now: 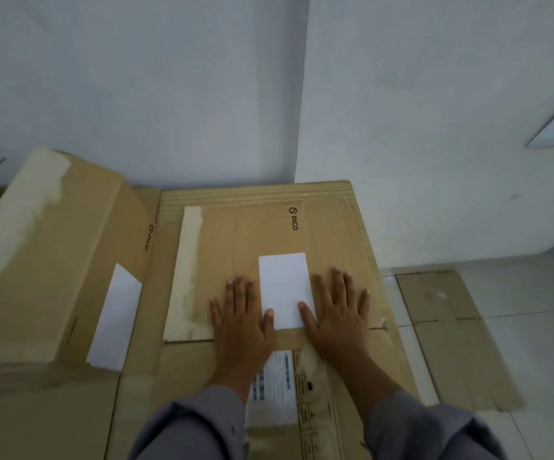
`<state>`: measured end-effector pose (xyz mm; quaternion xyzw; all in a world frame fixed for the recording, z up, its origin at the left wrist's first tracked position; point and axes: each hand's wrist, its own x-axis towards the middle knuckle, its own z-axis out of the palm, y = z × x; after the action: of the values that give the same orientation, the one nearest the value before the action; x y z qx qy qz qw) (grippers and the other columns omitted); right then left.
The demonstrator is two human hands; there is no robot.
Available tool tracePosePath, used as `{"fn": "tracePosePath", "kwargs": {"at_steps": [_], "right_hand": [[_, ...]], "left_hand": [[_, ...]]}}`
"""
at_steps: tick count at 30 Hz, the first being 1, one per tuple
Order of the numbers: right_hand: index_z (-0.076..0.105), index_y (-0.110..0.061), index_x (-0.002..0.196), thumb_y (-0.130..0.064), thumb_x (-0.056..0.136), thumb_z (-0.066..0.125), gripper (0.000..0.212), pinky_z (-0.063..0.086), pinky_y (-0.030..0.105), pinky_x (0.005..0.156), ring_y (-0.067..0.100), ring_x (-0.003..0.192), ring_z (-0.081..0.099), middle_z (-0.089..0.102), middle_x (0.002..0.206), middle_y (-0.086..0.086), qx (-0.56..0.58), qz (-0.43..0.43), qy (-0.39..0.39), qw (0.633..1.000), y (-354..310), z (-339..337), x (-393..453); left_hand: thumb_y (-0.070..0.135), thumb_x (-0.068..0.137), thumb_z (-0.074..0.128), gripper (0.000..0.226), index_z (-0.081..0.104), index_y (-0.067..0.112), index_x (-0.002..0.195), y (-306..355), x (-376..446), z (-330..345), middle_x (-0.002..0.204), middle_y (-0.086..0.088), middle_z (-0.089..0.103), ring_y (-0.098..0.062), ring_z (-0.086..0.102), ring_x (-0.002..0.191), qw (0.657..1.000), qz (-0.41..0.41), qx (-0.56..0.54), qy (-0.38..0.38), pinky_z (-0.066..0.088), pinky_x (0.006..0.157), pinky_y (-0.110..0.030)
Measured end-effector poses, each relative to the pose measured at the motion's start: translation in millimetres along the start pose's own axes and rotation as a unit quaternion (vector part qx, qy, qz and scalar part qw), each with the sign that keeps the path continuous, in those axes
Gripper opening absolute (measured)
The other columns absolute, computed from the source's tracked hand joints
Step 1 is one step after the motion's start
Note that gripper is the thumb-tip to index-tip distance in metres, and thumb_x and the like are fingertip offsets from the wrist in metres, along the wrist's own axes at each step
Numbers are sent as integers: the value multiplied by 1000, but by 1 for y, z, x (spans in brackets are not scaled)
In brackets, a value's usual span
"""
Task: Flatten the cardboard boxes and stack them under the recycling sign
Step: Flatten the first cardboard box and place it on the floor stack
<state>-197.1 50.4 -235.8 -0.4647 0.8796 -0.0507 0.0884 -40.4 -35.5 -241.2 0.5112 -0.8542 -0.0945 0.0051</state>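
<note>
pressing flat, the left hand (240, 322) and right hand (338, 313) rest open-fingered on the flattened cardboard box (335, 227).

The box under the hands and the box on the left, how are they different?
The flattened box lies flat on a stack of cardboard, while the left box still stands up with a raised, tilted panel. The left hand and the right hand press on the flattened box with straight fingers; nothing touches the left box. Both are brown cardboard with a PICO logo, a white label and pale tape marks.
</note>
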Motion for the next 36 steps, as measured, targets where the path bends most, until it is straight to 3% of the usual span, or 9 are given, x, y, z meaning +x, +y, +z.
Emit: {"fn": "tracePosePath", "kwargs": {"at_steps": [3,5,9,15,20,24,27,30,36], "right_hand": [[-6,-37,152,-72,89,12,74,-8,58,117,26,147,-22,-19,161,1,11,19,-19,1000,21,-5,-30],[-7,-40,152,-75,87,14,76,-4,57,116,28,148,-17,-18,161,2,26,59,-30,997,35,-11,-48],[21,-31,146,-71,87,33,72,27,51,108,34,135,23,18,153,11,63,150,1,987,42,-25,-63],[39,-14,127,-46,88,54,53,38,43,95,31,118,38,41,133,12,133,221,-12,966,38,-50,-59],[37,-8,134,-54,87,52,67,41,47,97,35,119,44,43,131,16,246,284,-22,927,45,-60,-51],[42,-9,136,-55,95,35,62,34,46,101,37,127,37,40,139,19,235,332,-59,912,57,-66,-48],[46,-7,123,-36,101,32,39,41,38,82,36,107,53,56,121,21,285,285,-15,915,61,-68,-56],[48,-6,114,-33,103,32,34,38,34,72,34,92,57,62,107,21,280,268,36,921,62,-73,-72],[49,-5,112,-38,102,33,38,39,37,75,38,101,59,62,111,21,321,282,81,900,75,-89,-103]], "left_hand": [[54,90,25,67,29,25,150,-7,-35,-2,159,-9,24,-36,21,145,996,-81,15,-14,12,107,-68],[65,89,17,69,17,36,151,-13,-53,-7,162,-8,10,-43,7,146,982,-185,5,-30,8,108,-69],[71,87,26,80,8,30,153,-11,-66,-24,161,-13,-2,-44,6,144,958,-283,-25,-45,18,111,-62],[79,74,43,91,15,34,147,-13,-64,-38,159,-12,4,-50,11,140,921,-373,-88,-66,15,110,-66],[88,46,59,120,32,13,136,-29,-77,-46,137,-19,40,-40,38,124,916,-391,-82,18,31,101,-58],[74,76,51,87,44,1,125,-49,-79,-48,123,-22,55,-41,54,110,907,-396,-136,39,41,93,-51],[58,95,34,64,50,0,118,-62,-84,-49,109,-24,61,-41,59,97,926,-334,-165,58,42,71,-40],[52,98,33,54,56,3,105,-59,-93,-59,98,-23,64,-40,60,89,942,-273,-159,110,40,64,-36],[48,98,40,48,58,4,92,-42,-100,-94,86,-23,65,-40,60,81,945,-206,-196,162,38,60,-33]]}}
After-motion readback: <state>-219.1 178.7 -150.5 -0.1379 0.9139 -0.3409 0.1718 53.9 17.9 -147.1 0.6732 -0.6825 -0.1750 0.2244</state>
